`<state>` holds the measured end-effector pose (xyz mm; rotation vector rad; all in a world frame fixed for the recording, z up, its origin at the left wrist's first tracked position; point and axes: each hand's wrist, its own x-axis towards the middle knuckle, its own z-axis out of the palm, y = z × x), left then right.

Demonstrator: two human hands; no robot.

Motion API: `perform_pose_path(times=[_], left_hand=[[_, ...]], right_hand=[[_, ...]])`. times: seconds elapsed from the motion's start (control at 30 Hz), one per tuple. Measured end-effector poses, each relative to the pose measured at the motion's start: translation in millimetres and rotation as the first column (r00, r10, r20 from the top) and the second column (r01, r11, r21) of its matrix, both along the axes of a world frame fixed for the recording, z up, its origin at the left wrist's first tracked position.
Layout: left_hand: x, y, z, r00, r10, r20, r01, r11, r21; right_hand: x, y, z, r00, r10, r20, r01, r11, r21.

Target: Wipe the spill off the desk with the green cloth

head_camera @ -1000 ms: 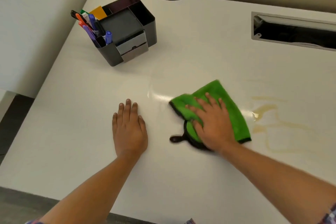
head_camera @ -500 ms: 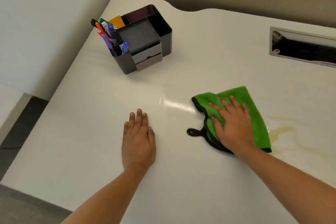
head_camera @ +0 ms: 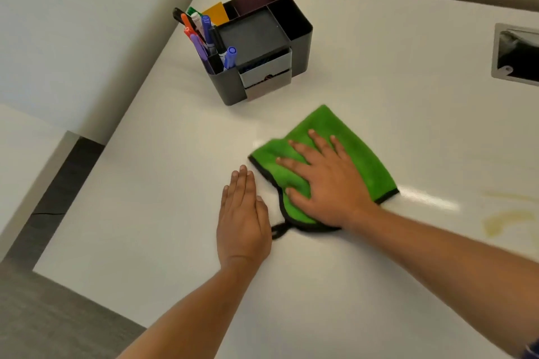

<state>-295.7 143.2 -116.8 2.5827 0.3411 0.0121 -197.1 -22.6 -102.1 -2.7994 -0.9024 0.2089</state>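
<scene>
your left hand (head_camera: 243, 224) lies flat and released on the smooth, glossy white surface (head_camera: 145, 213), fingers together, holding nothing. just to its right, your right hand (head_camera: 326, 186) presses palm-down with fingers spread on the green cloth (head_camera: 350, 148), not gripping it; the cloth is plush and fuzzy, folded into a rough wedge, with a black hem and a small black loop (head_camera: 280, 230) trailing beside your left hand. off to the right, well apart from the cloth, the yellowish spill (head_camera: 504, 221) streaks the surface, thin and curved. farther back stands a dark boxy organizer (head_camera: 262, 44) with pens (head_camera: 204, 35) upright in its left compartment, and at the far right a metal-framed slot (head_camera: 516, 55). since half a second ago the cloth has slid left, away from the spill and close to your left hand.
</scene>
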Motion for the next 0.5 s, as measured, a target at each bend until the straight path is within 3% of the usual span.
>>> perform_pose_path(times=[0.23, 0.37, 0.5], left_hand=[[3, -1, 4, 1.0, -0.014, -0.012, 0.015, 0.999, 0.031], [2, -1, 4, 0.999, -0.028, -0.024, 0.029, 0.998, 0.062], [2, -1, 0, 0.999, -0.03, -0.015, 0.031, 0.995, 0.095]], right_hand=[[-157, -42, -6, 0.994, -0.051, -0.101, 0.053, 0.999, 0.013], [-123, -37, -2, 0.994, -0.08, -0.075, 0.079, 0.997, -0.015], [-34, -25, -1, 0.962, -0.274, -0.003, 0.272, 0.954, -0.124]])
